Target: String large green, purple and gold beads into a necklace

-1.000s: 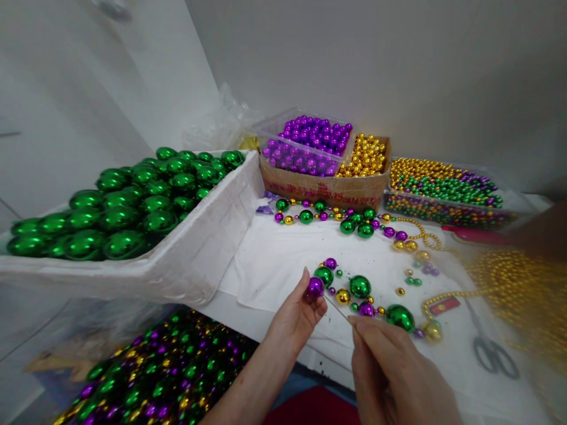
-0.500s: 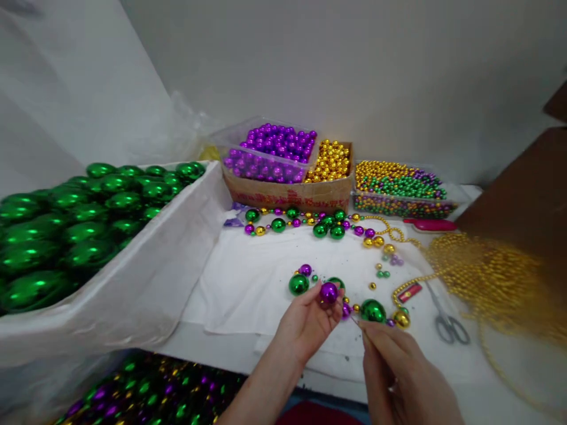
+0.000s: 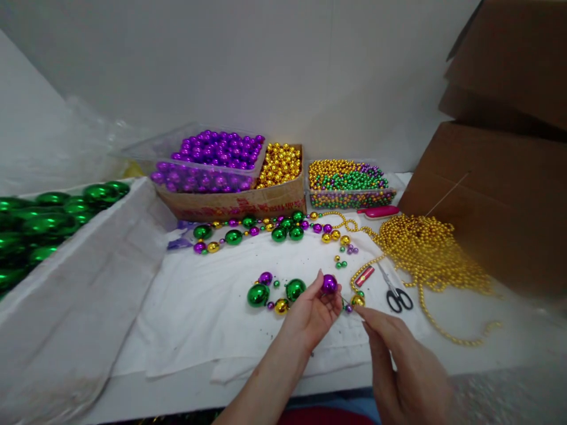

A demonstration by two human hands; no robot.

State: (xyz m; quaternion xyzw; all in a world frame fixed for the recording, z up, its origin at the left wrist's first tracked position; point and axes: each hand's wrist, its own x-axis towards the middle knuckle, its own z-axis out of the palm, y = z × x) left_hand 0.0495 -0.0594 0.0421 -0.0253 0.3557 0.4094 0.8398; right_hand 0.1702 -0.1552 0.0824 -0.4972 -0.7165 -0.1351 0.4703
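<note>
My left hand (image 3: 308, 321) is closed around a shiny purple bead (image 3: 329, 284), with its palm turned up. My right hand (image 3: 401, 357) pinches a thin strand, seen only faintly between the two hands; whether it is thread or a needle I cannot tell. Right by those fingertips lie a gold bead (image 3: 358, 301) and a small purple bead (image 3: 348, 308). To the left of my left hand are large green beads (image 3: 258, 295), a gold bead (image 3: 281, 306) and another purple bead (image 3: 266, 278) on the white cloth (image 3: 190, 330).
Farther back lies a multicoloured bead garland (image 3: 233, 237). Behind it stand a tub of purple beads (image 3: 221, 150), gold beads (image 3: 280, 164) in a cardboard box and a mixed-bead tub (image 3: 349, 199). Scissors (image 3: 399, 300), a gold bead chain heap (image 3: 416, 248) and a brown carton (image 3: 500, 195) are rightward.
The view has swung right, so the table things sit farther left. My left hand still holds the purple bead. My right hand stays pinched close beside it.
</note>
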